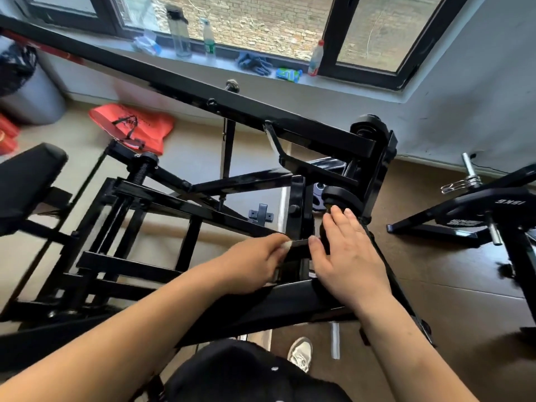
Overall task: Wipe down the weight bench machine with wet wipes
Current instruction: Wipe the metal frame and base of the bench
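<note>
The black weight bench machine [220, 219] fills the middle of the view, its steel bars crossing from left to right. My left hand [252, 264] is curled around a small white wet wipe [286, 244] and presses it against a short black bar of the frame. Only an edge of the wipe shows past the fingers. Just to its right, my right hand [348, 256] lies flat with straight fingers on the frame, below a round black roller [342, 198].
A black bench pad [26, 181] sits at the left. A 15 kg weight plate [493, 210] on another stand is at the right. The windowsill holds bottles [179, 33], dark gloves [253, 63] and a green-blue pack [288, 74]. A red bag [130, 126] lies on the floor.
</note>
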Action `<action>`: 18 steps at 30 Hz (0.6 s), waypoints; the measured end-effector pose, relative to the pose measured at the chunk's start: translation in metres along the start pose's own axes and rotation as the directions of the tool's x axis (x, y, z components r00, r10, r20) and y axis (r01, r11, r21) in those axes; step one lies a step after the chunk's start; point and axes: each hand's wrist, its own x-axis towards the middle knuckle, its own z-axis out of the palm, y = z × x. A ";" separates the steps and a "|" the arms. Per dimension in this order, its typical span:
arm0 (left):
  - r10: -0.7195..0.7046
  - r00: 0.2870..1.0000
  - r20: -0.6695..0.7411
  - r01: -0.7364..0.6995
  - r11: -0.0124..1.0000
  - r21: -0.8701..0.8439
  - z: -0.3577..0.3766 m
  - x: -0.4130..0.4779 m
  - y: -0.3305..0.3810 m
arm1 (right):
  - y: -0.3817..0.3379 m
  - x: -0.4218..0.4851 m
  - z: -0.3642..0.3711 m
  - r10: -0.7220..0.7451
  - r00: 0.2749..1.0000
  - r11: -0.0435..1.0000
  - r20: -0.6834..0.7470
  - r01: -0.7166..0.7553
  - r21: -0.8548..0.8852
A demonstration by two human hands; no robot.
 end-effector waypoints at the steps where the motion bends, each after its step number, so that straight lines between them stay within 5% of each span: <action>1: -0.022 1.000 -0.015 0.021 0.996 -0.085 -0.002 -0.015 -0.009 | 0.000 0.000 0.001 -0.001 1.000 1.000 0.002 0.001 -0.011; 3: -0.047 0.998 -0.035 0.040 0.985 -0.170 -0.003 -0.039 -0.017 | 0.000 0.001 0.003 0.000 1.000 1.000 -0.014 0.000 -0.018; 7: -0.112 0.993 -0.042 0.112 0.994 0.001 0.006 -0.026 0.001 | -0.013 -0.001 0.011 -0.024 0.998 1.000 -0.060 0.024 0.010; 14: -0.081 0.997 0.010 0.081 0.995 -0.050 0.008 -0.049 0.001 | -0.017 -0.005 0.016 -0.036 0.994 0.999 -0.106 0.034 -0.026; 18: -0.097 0.989 -0.107 0.098 0.995 0.010 0.013 -0.068 0.006 | -0.020 -0.005 0.015 -0.021 0.996 0.999 -0.086 0.018 -0.026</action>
